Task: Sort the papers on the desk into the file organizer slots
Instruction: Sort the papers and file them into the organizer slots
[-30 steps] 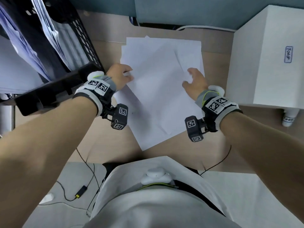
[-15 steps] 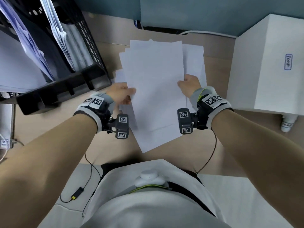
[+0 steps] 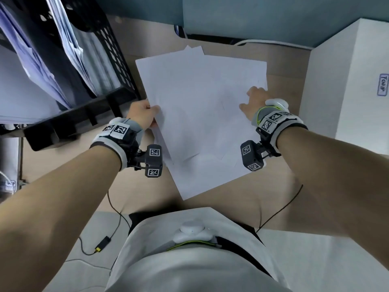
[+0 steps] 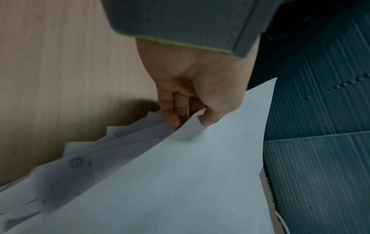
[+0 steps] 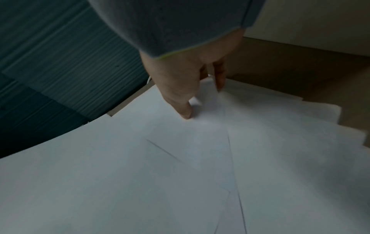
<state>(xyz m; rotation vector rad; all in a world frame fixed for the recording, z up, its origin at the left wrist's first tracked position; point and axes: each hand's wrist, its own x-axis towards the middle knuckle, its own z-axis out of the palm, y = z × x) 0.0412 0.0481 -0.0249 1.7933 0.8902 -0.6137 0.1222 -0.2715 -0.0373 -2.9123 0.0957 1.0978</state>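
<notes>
A white sheet of paper point(image 3: 195, 114) is lifted off a loose stack of papers point(image 3: 244, 68) on the wooden desk. My left hand point(image 3: 145, 116) grips the sheet's left edge; in the left wrist view the thumb lies on top of the sheet point(image 4: 200, 174) and the fingers curl beneath, above the stack point(image 4: 80, 158). My right hand point(image 3: 251, 102) is at the right side of the papers. In the right wrist view its thumb presses on top and its fingers reach behind a sheet's edge point(image 5: 206, 90). The black mesh file organizer point(image 3: 109, 60) stands at the upper left, with papers in its slots.
A white box point(image 3: 347, 81) stands on the desk at the right, close to my right wrist. A blue partition point(image 3: 252, 15) closes the back. A thin black cable point(image 3: 113, 207) hangs off the desk's front edge toward the floor.
Both hands lifted a sheet off the stack and held it up. It now leans to the left, and my right hand has moved right and down onto the papers.
</notes>
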